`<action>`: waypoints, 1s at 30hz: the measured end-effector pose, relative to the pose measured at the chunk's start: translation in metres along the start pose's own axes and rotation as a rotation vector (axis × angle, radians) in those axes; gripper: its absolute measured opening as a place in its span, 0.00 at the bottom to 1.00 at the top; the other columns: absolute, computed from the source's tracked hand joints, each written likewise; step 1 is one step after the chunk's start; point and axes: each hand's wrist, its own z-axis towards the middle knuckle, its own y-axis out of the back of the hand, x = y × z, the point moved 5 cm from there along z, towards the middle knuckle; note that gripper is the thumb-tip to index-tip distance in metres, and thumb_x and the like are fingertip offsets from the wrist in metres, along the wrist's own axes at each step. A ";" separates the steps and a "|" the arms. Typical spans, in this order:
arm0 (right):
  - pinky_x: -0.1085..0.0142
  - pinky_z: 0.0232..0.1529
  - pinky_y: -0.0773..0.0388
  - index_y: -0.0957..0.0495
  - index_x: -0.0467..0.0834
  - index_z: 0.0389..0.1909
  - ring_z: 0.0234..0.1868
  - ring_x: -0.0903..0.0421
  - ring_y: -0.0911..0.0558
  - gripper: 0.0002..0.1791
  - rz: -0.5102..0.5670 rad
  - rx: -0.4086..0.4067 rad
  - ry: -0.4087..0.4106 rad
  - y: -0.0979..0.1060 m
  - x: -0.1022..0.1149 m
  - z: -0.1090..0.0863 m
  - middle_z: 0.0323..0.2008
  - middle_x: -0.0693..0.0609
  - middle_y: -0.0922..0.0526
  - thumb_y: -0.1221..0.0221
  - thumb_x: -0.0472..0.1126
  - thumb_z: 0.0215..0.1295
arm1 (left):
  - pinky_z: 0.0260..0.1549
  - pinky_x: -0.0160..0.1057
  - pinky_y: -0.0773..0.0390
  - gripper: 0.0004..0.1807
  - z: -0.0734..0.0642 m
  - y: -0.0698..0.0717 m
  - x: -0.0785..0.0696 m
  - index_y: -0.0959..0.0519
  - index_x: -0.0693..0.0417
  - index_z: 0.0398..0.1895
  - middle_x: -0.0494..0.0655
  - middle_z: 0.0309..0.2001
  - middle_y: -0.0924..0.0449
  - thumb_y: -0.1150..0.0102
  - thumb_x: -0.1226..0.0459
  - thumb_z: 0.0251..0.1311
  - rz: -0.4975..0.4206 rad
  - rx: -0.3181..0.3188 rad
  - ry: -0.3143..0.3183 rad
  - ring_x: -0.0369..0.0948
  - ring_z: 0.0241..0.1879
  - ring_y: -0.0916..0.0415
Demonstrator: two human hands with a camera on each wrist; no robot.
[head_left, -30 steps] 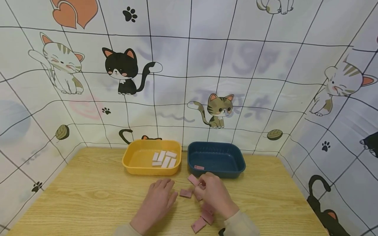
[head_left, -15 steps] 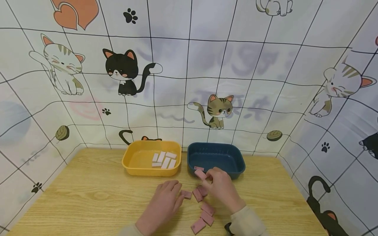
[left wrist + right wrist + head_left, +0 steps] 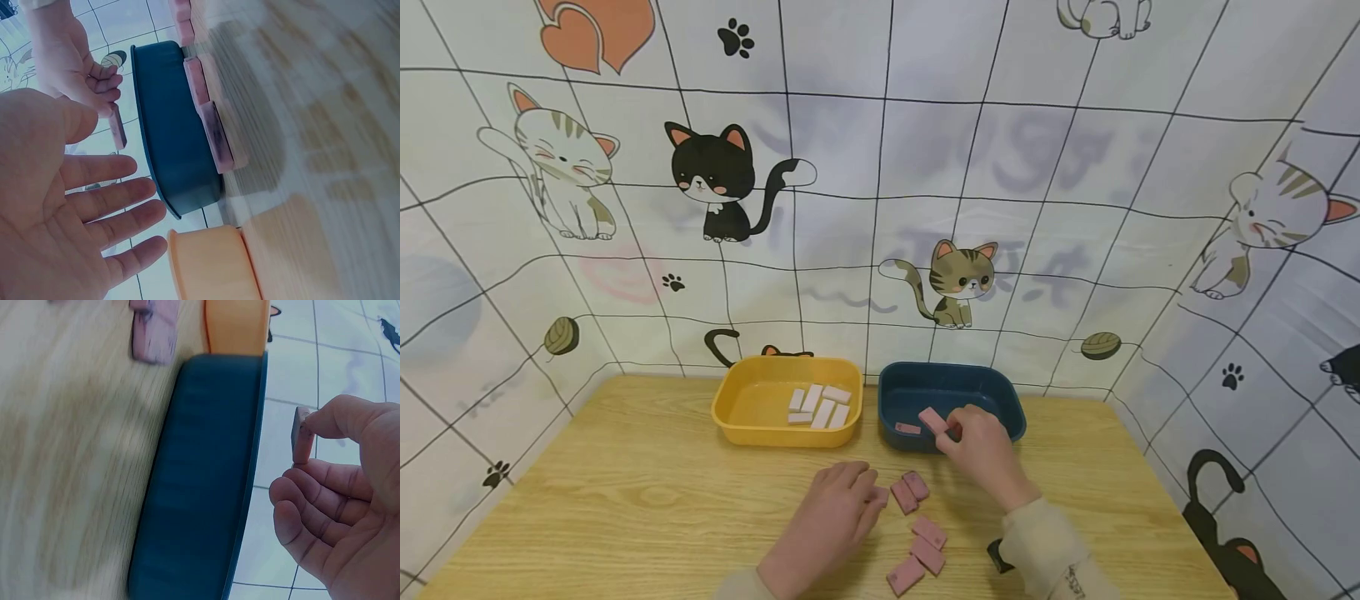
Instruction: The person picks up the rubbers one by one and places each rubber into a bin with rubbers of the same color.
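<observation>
Since the frame half a second back, your right hand (image 3: 983,450) has moved farther over the dark blue tray (image 3: 973,390), taking its pink tile (image 3: 933,420) from the near rim to above the inside. Your left hand (image 3: 829,518) has slid slightly right, covering more of the loose tile (image 3: 882,497) by its fingertips.

That pink tile is pinched between your right thumb and index finger, tilted, sticking out left of the fingertips. Right wrist view shows it clear of the rim, other fingers curled under. Your left is spread wide, fingers straight, palm bare; it hangs over the table (image 3: 625,500).

The loose tile is partly hidden under your left fingers; can't tell if they touch it. Your right hand blocks part of the near rim. A dark object (image 3: 997,557) by the right sleeve (image 3: 1048,546) is partly covered, can't make it out. Left wrist view cuts off the yellow tray (image 3: 748,407).

Same as before: one tile in the blue tray (image 3: 907,428), the touching pair (image 3: 904,497), three nearer tiles (image 3: 928,555), white tiles (image 3: 813,398) in the yellow tray.
</observation>
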 end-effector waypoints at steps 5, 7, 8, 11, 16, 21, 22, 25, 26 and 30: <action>0.59 0.33 0.22 0.17 0.39 0.32 0.29 0.55 0.25 0.07 -0.039 0.049 -0.022 -0.001 -0.010 0.009 0.28 0.50 0.21 0.31 0.39 0.60 | 0.54 0.53 0.22 0.11 0.002 0.001 -0.005 0.18 0.53 0.50 0.47 0.53 0.19 0.44 0.58 0.75 0.031 -0.013 -0.041 0.45 0.55 0.23; 0.58 0.33 0.22 0.16 0.38 0.32 0.29 0.55 0.24 0.07 -0.048 0.063 -0.027 -0.002 -0.014 0.013 0.28 0.49 0.20 0.30 0.39 0.60 | 0.53 0.52 0.22 0.09 0.003 0.000 -0.007 0.18 0.52 0.48 0.46 0.51 0.19 0.43 0.58 0.74 0.039 -0.009 -0.057 0.45 0.54 0.23; 0.58 0.33 0.23 0.16 0.38 0.31 0.29 0.54 0.25 0.07 -0.051 0.072 -0.034 -0.003 -0.016 0.015 0.28 0.49 0.20 0.30 0.39 0.60 | 0.53 0.52 0.22 0.09 0.003 0.000 -0.008 0.18 0.52 0.47 0.46 0.51 0.19 0.43 0.59 0.74 0.041 -0.007 -0.062 0.44 0.53 0.23; 0.58 0.32 0.24 0.15 0.39 0.31 0.29 0.54 0.25 0.07 -0.044 0.105 -0.056 -0.006 -0.021 0.022 0.27 0.49 0.19 0.30 0.40 0.60 | 0.52 0.51 0.22 0.07 0.004 0.000 -0.010 0.19 0.50 0.45 0.45 0.50 0.21 0.43 0.59 0.74 0.039 0.000 -0.072 0.44 0.52 0.24; 0.55 0.35 0.21 0.14 0.41 0.30 0.30 0.54 0.21 0.07 -0.023 0.181 -0.110 -0.012 -0.029 0.031 0.30 0.49 0.16 0.30 0.40 0.61 | 0.50 0.50 0.22 0.05 0.003 0.001 -0.014 0.21 0.51 0.43 0.44 0.48 0.21 0.42 0.59 0.73 0.034 -0.034 -0.098 0.43 0.50 0.24; 0.57 0.32 0.22 0.16 0.43 0.26 0.26 0.55 0.22 0.12 -0.036 0.227 -0.135 -0.019 -0.032 0.037 0.26 0.50 0.17 0.31 0.46 0.65 | 0.49 0.48 0.22 0.09 0.002 -0.001 -0.017 0.19 0.54 0.48 0.45 0.49 0.20 0.40 0.60 0.71 0.064 -0.074 -0.131 0.43 0.50 0.23; 0.59 0.30 0.24 0.17 0.43 0.23 0.23 0.55 0.24 0.16 -0.036 0.231 -0.138 -0.021 -0.033 0.038 0.23 0.51 0.20 0.31 0.48 0.66 | 0.49 0.48 0.22 0.10 0.003 -0.001 -0.017 0.19 0.55 0.49 0.45 0.49 0.20 0.40 0.60 0.71 0.069 -0.078 -0.135 0.43 0.50 0.23; 0.63 0.25 0.32 0.24 0.44 0.14 0.17 0.57 0.32 0.26 -0.025 0.246 -0.161 -0.026 -0.035 0.040 0.15 0.55 0.30 0.34 0.54 0.69 | 0.50 0.49 0.21 0.13 0.004 -0.003 -0.018 0.18 0.56 0.52 0.46 0.51 0.19 0.40 0.59 0.71 0.081 -0.063 -0.130 0.44 0.52 0.22; 0.63 0.24 0.34 0.25 0.45 0.13 0.16 0.57 0.33 0.28 -0.021 0.251 -0.170 -0.028 -0.036 0.041 0.13 0.55 0.32 0.34 0.56 0.69 | 0.51 0.49 0.21 0.14 0.004 -0.004 -0.018 0.18 0.57 0.53 0.47 0.51 0.19 0.41 0.59 0.71 0.080 -0.052 -0.126 0.44 0.52 0.22; 0.64 0.25 0.32 0.22 0.44 0.13 0.17 0.57 0.31 0.28 -0.013 0.284 -0.216 -0.036 -0.041 0.042 0.13 0.56 0.28 0.34 0.58 0.68 | 0.53 0.49 0.22 0.16 0.006 -0.007 -0.019 0.18 0.56 0.55 0.47 0.52 0.19 0.43 0.58 0.73 0.076 -0.003 -0.110 0.44 0.54 0.23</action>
